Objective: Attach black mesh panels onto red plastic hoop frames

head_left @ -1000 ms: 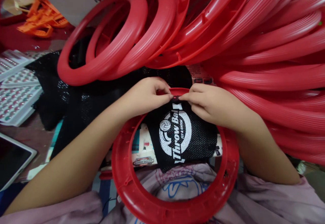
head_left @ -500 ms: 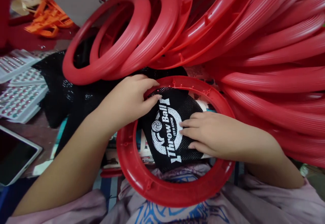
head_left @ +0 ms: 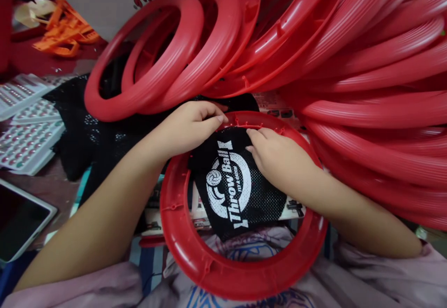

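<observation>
A red plastic ring (head_left: 195, 261) lies on my lap, tilted toward me. Inside it hangs a black mesh net (head_left: 237, 191) printed with a white "Throw Ball" logo. My left hand (head_left: 190, 124) sits at the ring's far rim, fingers curled and pinching the net's top edge against the rim. My right hand (head_left: 275, 157) rests on the net just right of it, fingers bent, with the fingertips pressing the mesh near the small pegs on the rim.
Several more red rings (head_left: 157, 66) lean in a big stack behind and to the right (head_left: 377, 108). Loose black mesh (head_left: 87, 131) lies on the left, beside blister trays (head_left: 28, 145), a tablet (head_left: 21, 219) and orange plastic parts (head_left: 63, 33).
My right hand has moved from the middle of the net up to the far rim beside my left hand. The ring has tipped slightly toward me.
</observation>
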